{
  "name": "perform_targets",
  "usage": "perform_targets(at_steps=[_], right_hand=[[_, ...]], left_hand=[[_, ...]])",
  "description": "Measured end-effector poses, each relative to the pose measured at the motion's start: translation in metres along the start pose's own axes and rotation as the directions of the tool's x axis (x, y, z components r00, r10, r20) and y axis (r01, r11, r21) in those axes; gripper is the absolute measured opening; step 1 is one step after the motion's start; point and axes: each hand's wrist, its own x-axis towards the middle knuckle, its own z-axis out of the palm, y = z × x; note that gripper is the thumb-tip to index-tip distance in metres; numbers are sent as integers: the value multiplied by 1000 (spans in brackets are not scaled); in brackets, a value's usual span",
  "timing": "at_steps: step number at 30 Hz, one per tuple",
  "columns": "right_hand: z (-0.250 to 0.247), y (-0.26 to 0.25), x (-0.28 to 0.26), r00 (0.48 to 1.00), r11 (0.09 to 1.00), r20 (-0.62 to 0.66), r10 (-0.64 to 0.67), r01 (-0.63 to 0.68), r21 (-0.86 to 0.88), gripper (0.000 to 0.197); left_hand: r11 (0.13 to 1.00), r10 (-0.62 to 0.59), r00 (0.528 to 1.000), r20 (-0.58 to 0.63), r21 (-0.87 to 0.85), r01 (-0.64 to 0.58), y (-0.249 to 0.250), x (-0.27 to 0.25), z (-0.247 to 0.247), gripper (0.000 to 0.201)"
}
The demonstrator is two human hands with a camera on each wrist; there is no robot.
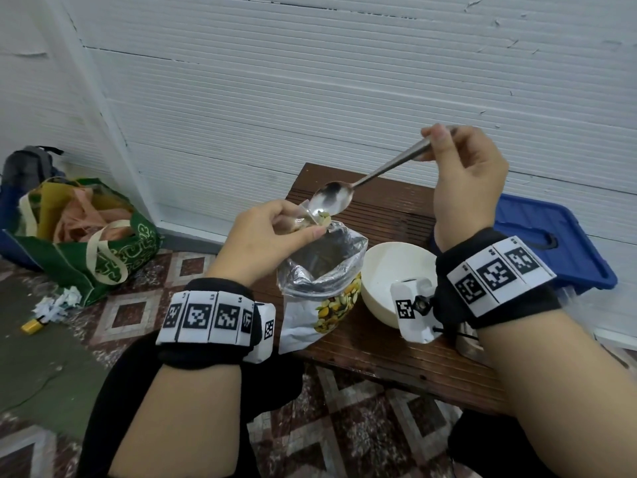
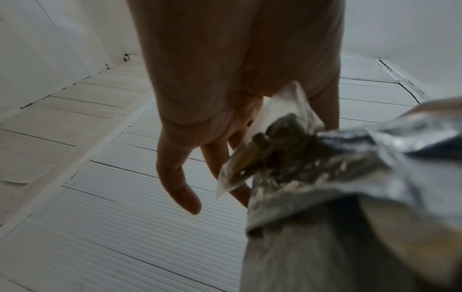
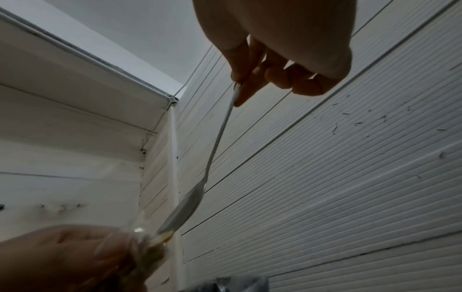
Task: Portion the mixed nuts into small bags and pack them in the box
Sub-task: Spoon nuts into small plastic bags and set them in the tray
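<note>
My left hand (image 1: 275,225) pinches a small clear bag (image 1: 305,219) holding a few nuts, just above the open mouth of the big foil nut pouch (image 1: 324,270) standing on the wooden table (image 1: 396,357). My right hand (image 1: 462,163) grips the handle end of a metal spoon (image 1: 331,198), tilted down so a few nuts slide from its tip into the small bag. In the left wrist view the small bag (image 2: 270,138) lies against my fingers (image 2: 180,177) beside the foil pouch (image 2: 350,177). In the right wrist view the spoon (image 3: 185,209) hangs from my fingers (image 3: 250,79) toward the small bag (image 3: 147,239).
A white bowl (image 1: 389,270) stands right of the pouch. A blue plastic box lid (image 1: 551,236) lies at the far right by the wall. On the floor at left sit a green tote bag (image 1: 86,236), crumpled paper (image 1: 58,301) and a dark backpack (image 1: 27,167).
</note>
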Motion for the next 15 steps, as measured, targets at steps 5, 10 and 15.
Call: perform_targets(at_steps=[5,10,15], right_hand=[[-8,17,-3,990,986,-110,88,-102,-131,25],[-2,30,-30,981,944,183,59,5,-330,18],[7,49,-58,812,818,583,18,324,-476,16]], left_hand=[[1000,0,1000,11,4,0,-2,0,-5,23],[1000,-2,1000,28,-9,2,-6,2,-4,35],[1000,-25,999,35,-18,25,-9,4,-2,38]])
